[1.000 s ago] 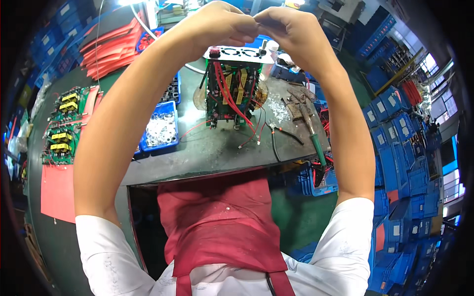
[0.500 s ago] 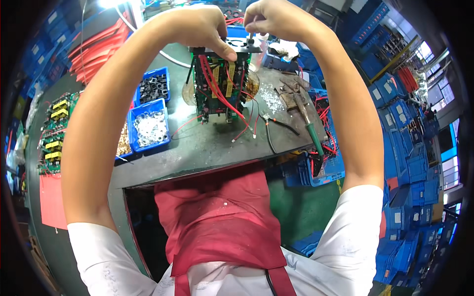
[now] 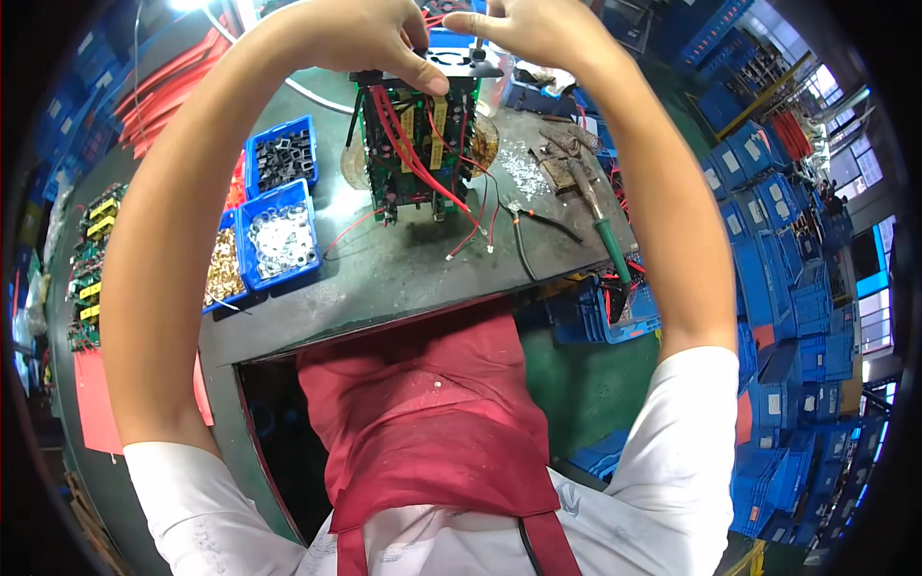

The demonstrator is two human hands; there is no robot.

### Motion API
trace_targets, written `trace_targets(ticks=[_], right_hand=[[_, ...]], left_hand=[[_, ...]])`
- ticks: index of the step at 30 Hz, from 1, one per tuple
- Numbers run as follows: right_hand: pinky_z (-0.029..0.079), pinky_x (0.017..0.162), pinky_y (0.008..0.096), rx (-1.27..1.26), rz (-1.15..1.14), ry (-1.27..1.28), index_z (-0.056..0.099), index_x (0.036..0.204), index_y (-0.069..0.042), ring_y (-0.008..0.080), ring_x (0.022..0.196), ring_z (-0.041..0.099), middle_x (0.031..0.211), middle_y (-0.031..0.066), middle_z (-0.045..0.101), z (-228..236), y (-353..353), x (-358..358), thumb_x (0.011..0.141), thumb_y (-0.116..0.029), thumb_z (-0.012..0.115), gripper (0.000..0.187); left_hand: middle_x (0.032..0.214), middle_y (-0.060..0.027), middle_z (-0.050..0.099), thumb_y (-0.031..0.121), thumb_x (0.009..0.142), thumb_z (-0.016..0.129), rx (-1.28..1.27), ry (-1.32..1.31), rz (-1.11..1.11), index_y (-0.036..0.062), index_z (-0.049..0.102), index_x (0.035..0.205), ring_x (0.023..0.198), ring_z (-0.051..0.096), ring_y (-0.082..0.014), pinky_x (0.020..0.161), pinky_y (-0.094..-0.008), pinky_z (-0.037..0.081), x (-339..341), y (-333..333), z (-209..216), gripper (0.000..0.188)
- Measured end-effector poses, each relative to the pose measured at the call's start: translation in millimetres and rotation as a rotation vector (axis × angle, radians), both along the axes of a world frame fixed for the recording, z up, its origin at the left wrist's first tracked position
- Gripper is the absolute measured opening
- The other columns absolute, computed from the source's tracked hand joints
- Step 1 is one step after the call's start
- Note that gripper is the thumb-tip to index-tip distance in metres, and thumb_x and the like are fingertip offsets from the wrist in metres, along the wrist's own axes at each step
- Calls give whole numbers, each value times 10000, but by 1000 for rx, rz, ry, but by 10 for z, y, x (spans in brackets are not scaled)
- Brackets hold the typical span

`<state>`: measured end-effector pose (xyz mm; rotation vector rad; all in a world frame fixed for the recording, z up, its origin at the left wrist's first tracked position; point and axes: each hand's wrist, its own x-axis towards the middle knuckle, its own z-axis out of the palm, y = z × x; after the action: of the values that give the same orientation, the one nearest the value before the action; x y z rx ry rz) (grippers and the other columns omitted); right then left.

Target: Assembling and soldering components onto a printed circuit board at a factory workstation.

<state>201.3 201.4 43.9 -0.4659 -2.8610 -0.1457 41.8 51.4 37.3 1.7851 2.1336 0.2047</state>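
Observation:
An upright electronics assembly (image 3: 413, 158) of green circuit boards, yellow-wrapped parts and red wires stands on the bench. A black end panel (image 3: 469, 70) with round cut-outs lies across its top. My left hand (image 3: 379, 43) grips the panel's left part, thumb over the front edge and fingers partly hidden behind. Above the panel's right part, my right hand (image 3: 538, 34) has its thumb stretched out, apart from a finger cut off by the upper edge. Just below that thumb, a small dark upright piece (image 3: 477, 54) with a thin shaft stands at the panel; its kind is unclear.
Blue bins hold black parts (image 3: 283, 158), clear rings (image 3: 280, 240) and brass-coloured parts (image 3: 224, 269) at left. Pliers (image 3: 523, 230) and a green-handled soldering iron (image 3: 605, 235) lie at right, near the bench edge (image 3: 384, 331). Circuit boards (image 3: 94, 259) sit far left.
My right hand has gone from a pinch on the thin shaft to a spread thumb. My left hand stays on the panel. The whole view has shifted slightly.

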Motion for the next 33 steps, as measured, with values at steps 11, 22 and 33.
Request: trace_targets(ticks=[11,22,33], right_hand=[[527,932,325,-746,158,1209,733,1160,32,147,1055,660,1151,120,742,-1233,-198,-72,1127,-358,561,428],[465,1061,335,-710,184,1165,678,1186,91,234,1187,657,1280,202,711,-1456,-174,-148,1128,-394,538,509],[419,1141,392,-984,307,1343,659,1297,108,253,1307,591,1388,251,651,-1503,-346,9,1149,-425,467,585]], left_hand=[[1078,-202,771,597,748,902,163,-138,-92,-79,728,1218,971,728,-291,869,-398,562,-124,15,-90,841],[1188,-250,747,610,731,912,190,-2,-79,-70,687,1310,1028,736,-320,908,-395,565,-167,158,-172,921],[1158,-213,771,655,817,833,67,12,-92,-45,710,1291,1043,732,-319,908,-404,562,-106,67,-47,854]])
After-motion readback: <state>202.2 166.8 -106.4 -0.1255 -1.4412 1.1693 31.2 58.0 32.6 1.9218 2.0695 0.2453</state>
